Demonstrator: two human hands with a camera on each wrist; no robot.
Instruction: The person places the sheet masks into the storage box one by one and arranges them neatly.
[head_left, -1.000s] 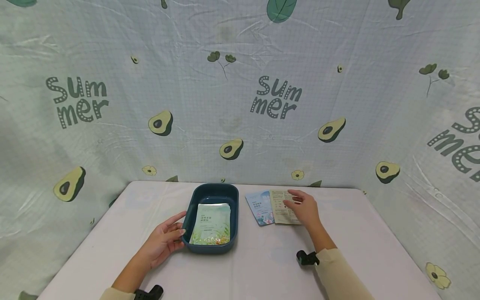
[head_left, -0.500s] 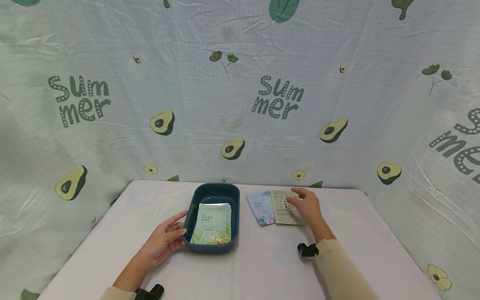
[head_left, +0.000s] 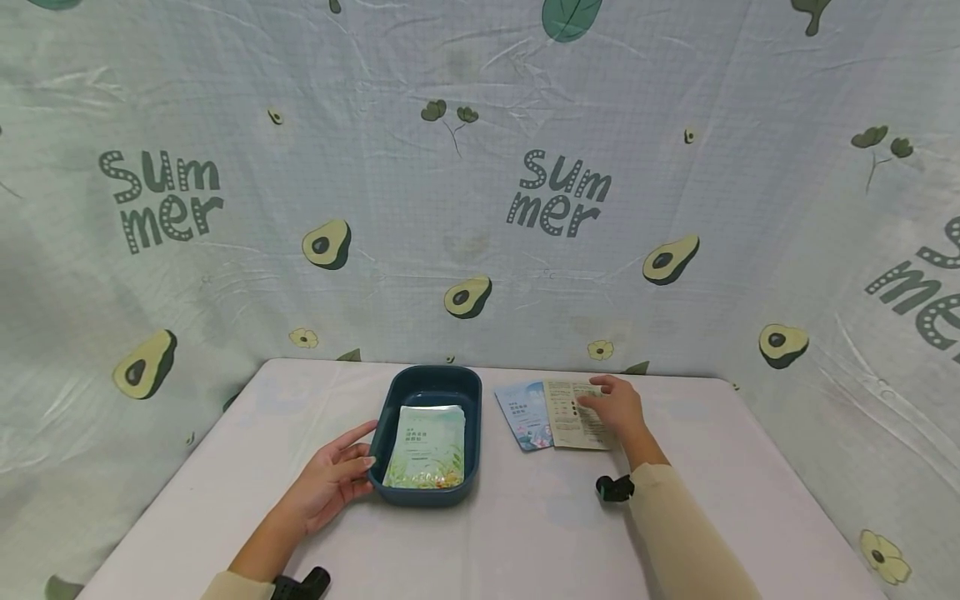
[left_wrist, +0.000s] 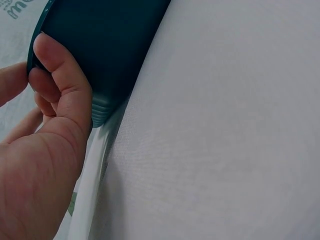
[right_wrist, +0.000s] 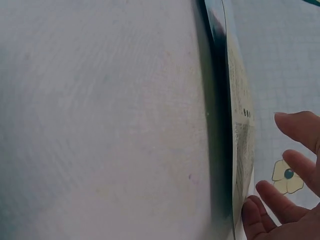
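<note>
My left hand (head_left: 330,483) holds the left side of a dark blue plastic bin (head_left: 468,450), its thumb at the rim. In the left wrist view, bent fingers (left_wrist: 55,55) lie against the bin's outer wall (left_wrist: 110,40). Inside the bin lies a light green sachet (head_left: 423,450) with plant print. To its right, a blue floral sachet (head_left: 521,408) lies beside a beige one (head_left: 573,421) covered in small text. My right hand (head_left: 618,412), fingers loosely bent, is over the beige sachet's right part. In the right wrist view its lower fingers (right_wrist: 255,215) are right at that sachet's edge.
A white cloth covers the table (head_left: 525,533). Behind it hangs a printed curtain (head_left: 480,200) with avocados and lettering. Each wrist wears a black camera, the right one (head_left: 615,489) below the sachets and the left one (head_left: 303,583) at the bottom edge.
My right hand has shifted slightly to the right over the beige sachet, uncovering more of its text. The left hand stays at the bin. The whole view has drifted slightly.
</note>
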